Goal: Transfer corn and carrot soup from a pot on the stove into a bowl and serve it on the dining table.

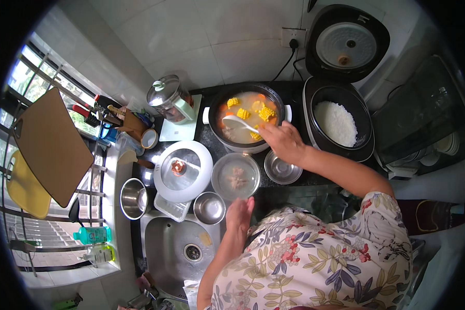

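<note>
My right hand (285, 142) grips the handle of a white spoon (236, 121), its bowl end over the broth in an electric pot (248, 146). Corn pieces (266, 113) and orange chunks that look like carrot float in the pot. Close to the pot's near side is a round bowl (217, 185) with pieces of meat (237, 178) in cloudy liquid. At that bowl's near rim is my left hand (240, 213); whether it touches the rim or holds it is unclear. A small steel bowl (283, 170) lies partly under my right forearm.
An uncovered rice cooker (309, 116) with white rice stands right. Left are a glass lid (207, 155), steel bowls (209, 208), a plastic tray (173, 208) and a glass kettle (170, 97) on a scale. A sink (162, 248) lies nearer; a knife block (133, 126) stands by the window.
</note>
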The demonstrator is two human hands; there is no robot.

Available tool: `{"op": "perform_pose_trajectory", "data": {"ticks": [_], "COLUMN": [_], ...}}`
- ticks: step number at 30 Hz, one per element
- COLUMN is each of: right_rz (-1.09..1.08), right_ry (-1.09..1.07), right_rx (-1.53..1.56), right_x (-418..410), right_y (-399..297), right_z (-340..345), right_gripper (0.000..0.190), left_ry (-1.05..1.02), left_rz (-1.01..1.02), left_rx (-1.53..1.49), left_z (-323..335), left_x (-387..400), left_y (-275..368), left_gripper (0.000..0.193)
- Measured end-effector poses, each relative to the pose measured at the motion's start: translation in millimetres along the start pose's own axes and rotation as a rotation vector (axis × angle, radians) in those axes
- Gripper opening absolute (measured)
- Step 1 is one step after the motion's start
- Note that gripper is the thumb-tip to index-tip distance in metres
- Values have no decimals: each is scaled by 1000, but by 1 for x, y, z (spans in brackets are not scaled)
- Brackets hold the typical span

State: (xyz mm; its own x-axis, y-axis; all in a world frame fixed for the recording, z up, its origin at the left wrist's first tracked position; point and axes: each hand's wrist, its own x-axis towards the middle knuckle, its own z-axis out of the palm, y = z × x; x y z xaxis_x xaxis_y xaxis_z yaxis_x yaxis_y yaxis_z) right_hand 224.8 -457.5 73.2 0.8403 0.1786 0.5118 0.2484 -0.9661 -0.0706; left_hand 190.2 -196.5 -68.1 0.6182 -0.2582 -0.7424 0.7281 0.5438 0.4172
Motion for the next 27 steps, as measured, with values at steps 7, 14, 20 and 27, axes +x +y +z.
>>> {"op": "perform_pose_trajectory", "data": {"ticks": [7,14,20,27], "right_rz": [-7,429,340,547], "right_ry": [-92,-450,-344,-491], "right_rx": [-138,161,112,529], "right_x": [15,37,30,29], "right_y": [27,19,13,39], "right_z": [67,48,59,70], "right_gripper": [8,15,18,20], "left_ry": [6,31,36,24], "left_rz": [-18,-22,-20,-29], "left_rx": [6,-2,7,-7], "left_z": [1,-1,-1,-2], "left_x": [1,3,3,3], "left_y": [1,3,2,1], "left_gripper": [15,14,15,15]}}
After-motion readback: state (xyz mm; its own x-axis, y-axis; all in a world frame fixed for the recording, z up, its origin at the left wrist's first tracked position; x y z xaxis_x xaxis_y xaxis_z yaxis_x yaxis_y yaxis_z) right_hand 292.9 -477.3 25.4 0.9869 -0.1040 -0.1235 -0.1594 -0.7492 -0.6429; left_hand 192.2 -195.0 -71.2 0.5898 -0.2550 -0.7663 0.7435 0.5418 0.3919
